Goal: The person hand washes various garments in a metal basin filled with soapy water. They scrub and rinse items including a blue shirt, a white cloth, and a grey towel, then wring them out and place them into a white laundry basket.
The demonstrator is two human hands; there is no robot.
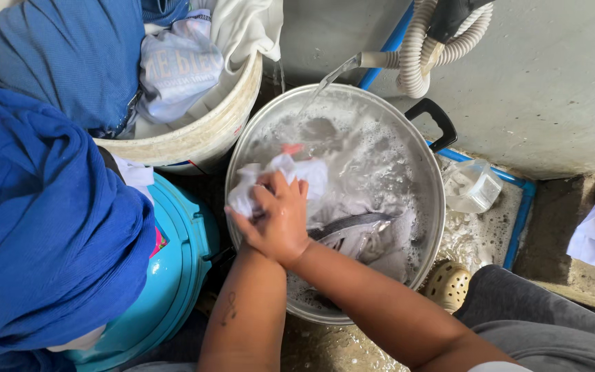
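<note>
both hands met over the near-left side of the metal basin [427, 162], which was full of soapy water. the right hand [280, 224] lay on top, its fingers curled around a bunched white cloth [290, 171] that stuck out past the fingertips toward the far rim. the left hand [242, 222] sat under and beside it (mostly hidden, so whether it was closed on the cloth i could not tell). a hose [380, 60] poured water into the basin. a white bucket [201, 134] of clothes stood just beside it, and a teal tub [180, 262] nearer.
</note>
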